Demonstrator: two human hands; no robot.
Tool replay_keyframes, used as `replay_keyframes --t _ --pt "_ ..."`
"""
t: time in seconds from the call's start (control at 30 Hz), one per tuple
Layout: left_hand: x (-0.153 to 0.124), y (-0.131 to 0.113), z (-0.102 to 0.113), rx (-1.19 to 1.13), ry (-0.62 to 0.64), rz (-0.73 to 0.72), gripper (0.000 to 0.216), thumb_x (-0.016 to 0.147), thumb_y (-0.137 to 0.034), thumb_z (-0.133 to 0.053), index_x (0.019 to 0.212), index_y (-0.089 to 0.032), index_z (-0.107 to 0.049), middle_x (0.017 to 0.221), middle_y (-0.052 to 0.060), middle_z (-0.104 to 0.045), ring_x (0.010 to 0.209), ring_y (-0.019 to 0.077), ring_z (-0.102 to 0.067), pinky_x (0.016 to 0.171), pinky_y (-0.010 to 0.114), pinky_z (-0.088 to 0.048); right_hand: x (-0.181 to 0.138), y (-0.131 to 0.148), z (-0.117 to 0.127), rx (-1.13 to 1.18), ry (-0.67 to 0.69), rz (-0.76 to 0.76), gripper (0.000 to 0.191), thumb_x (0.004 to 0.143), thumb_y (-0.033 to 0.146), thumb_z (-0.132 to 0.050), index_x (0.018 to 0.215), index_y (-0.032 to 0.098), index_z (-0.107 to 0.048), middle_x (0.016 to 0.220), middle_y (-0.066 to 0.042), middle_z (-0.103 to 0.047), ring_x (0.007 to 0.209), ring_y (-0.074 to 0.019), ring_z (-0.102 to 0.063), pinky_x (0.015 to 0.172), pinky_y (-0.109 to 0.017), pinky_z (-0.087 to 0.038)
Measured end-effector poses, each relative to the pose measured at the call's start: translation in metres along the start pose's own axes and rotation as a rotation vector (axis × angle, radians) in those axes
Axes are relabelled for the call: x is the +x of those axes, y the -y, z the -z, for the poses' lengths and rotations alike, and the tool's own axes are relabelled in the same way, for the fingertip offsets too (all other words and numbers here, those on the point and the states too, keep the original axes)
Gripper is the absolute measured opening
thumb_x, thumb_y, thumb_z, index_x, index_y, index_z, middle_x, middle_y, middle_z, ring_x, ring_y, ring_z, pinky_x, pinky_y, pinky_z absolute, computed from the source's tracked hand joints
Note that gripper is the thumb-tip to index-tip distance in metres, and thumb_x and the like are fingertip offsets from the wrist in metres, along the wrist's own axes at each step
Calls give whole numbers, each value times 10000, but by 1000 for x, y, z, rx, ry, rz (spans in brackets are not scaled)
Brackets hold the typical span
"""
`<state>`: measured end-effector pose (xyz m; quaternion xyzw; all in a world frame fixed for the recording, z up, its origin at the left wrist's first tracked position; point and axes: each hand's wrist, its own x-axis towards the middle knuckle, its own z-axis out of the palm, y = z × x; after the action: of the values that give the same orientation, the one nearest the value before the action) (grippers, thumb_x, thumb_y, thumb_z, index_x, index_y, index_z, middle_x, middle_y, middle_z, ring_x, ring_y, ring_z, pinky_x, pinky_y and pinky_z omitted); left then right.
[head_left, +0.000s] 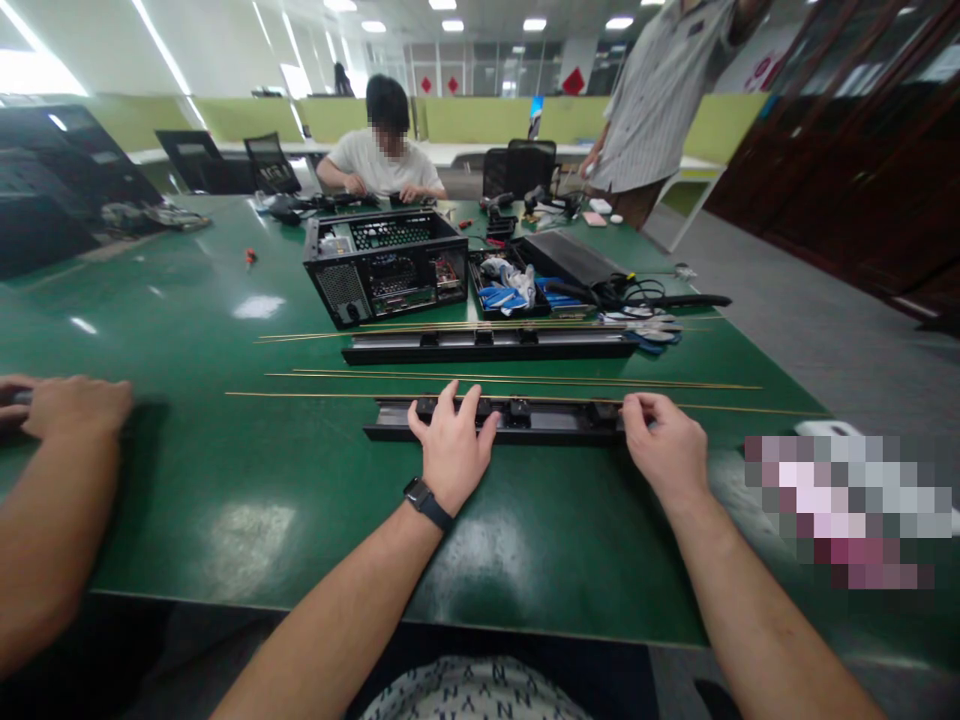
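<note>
A black metal rail (559, 436) with small black blocks in its channel lies in front of me. My left hand (455, 445), a black watch on its wrist, rests over the rail's left half with fingers spread. At the right end, my right hand (666, 445) is closed in a pinch on a thin brass rod (739, 408), though its fingertips partly hide the grip. That rod runs along the rail's far edge and sticks out past both ends. Just beyond lie more thin brass rods (510, 376) and a second black rail (480, 351).
An open black computer case (405, 262), a tray (541, 310) with blue-and-white gloves, and black cables (645, 292) stand behind the rails. Another person's hand (79, 408) is on the green table (300, 500) at left. One person sits opposite; another stands at right.
</note>
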<state>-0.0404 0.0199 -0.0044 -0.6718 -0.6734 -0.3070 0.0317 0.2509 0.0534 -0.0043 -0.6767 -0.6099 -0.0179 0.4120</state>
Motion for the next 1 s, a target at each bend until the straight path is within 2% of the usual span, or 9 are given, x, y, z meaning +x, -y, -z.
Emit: replay_keyframes --t 0.13,0.37,0.57,0.77,1.0 --pt "1 -1 1 -4 2 2 402 1058 -419 -637 1429 -267 -665 1579 188 -611 1463 331 -580 1285 724 -233 -1 3 0 6 15 30 394 956 534 -551 959 219 -788 883 -106 -806 838 -274 -756 880 -402 -561" --pt "0 0 0 -7 0 1 406 1052 -415 -639 1429 -269 -669 1584 183 -611 1457 337 -584 1285 721 -239 -1 0 2 35 -16 -60 382 973 545 -558 968 217 -754 869 -107 -798 834 -271 -751 855 -396 -569" --pt "1 -1 1 -10 6 4 399 1053 -415 -641 1426 -275 -671 1583 178 -613 1456 330 -584 1288 724 -227 -2 3 0 22 34 17 358 968 531 -564 972 231 -759 902 -105 -807 867 -278 -763 888 -402 -565" --pt "1 0 1 -8 -2 -3 391 1057 -418 -638 1420 -277 -675 1566 184 -623 1462 331 -581 1277 722 -244 -2 -1 0 13 -16 -44 399 989 554 -542 966 220 -759 866 -105 -794 852 -281 -758 882 -403 -554" --pt "1 0 1 -3 1 0 393 1048 -416 -650 1417 -285 -679 1571 180 -618 1455 335 -584 1272 716 -253 -2 2 -1 13 23 16 378 975 547 -559 985 231 -768 914 -106 -810 889 -288 -763 894 -409 -557"
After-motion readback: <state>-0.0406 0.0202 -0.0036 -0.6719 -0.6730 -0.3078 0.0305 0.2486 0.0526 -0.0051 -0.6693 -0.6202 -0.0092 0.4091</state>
